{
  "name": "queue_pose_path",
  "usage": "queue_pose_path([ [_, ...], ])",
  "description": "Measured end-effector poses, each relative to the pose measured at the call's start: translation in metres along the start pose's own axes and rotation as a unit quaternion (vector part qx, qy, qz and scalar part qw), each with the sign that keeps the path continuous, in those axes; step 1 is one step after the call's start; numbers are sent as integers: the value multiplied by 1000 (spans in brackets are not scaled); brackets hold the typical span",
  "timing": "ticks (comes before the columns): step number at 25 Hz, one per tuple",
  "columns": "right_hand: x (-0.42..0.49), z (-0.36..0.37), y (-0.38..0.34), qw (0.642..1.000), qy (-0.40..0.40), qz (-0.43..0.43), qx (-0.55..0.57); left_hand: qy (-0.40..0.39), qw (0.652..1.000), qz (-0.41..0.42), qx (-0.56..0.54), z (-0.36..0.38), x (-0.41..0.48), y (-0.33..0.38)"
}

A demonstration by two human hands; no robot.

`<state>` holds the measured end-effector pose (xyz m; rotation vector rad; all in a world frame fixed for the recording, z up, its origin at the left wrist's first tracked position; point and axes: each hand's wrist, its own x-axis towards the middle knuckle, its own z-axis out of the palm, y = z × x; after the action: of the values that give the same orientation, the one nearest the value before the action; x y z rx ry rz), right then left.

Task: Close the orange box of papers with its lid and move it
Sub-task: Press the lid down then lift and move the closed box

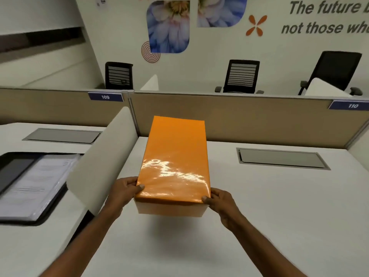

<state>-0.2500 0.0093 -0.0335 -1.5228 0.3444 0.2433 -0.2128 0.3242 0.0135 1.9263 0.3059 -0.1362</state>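
Two hands on the box (175, 156), one at each near corner. Head view, the only one:

Lid (176, 148) is on; its glossy orange top covers the whole box, with the pale base wall (169, 209) showing only along the near end. No papers visible, so I judge the closing step done.

Left hand (124, 189): thumb lies on the lid's near-left corner, fingers curl around the side, pinching lid and wall together. Right hand (219, 198): same at the near-right corner, thumb tip on the lid edge, fingers wrapped below and mostly hidden. This grip clamps the lid to the base so it should not slip during the move.

Box position: middle of the white desk (259, 206), long axis running away from me. A soft shadow sits under the near end; I cannot tell for sure whether that end is lifted or resting.

Surroundings: a curved white divider (103, 152) stands just left of the box and blocks a direct slide to the neighbouring desk, where an open folder (30, 182) lies. A cable hatch (281, 157) is set into the desk on the right, well apart. A tan partition (239, 116) closes off the far side. The right side looks like the freest path.
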Motion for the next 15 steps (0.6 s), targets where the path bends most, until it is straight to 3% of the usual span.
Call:
queue_pose_path([
  [6,92,114,-22,997,51,52,23,-14,992,38,120,-76,128,-10],
  [15,185,190,-29,996,60,72,-4,36,983,13,178,-94,239,-47],
])
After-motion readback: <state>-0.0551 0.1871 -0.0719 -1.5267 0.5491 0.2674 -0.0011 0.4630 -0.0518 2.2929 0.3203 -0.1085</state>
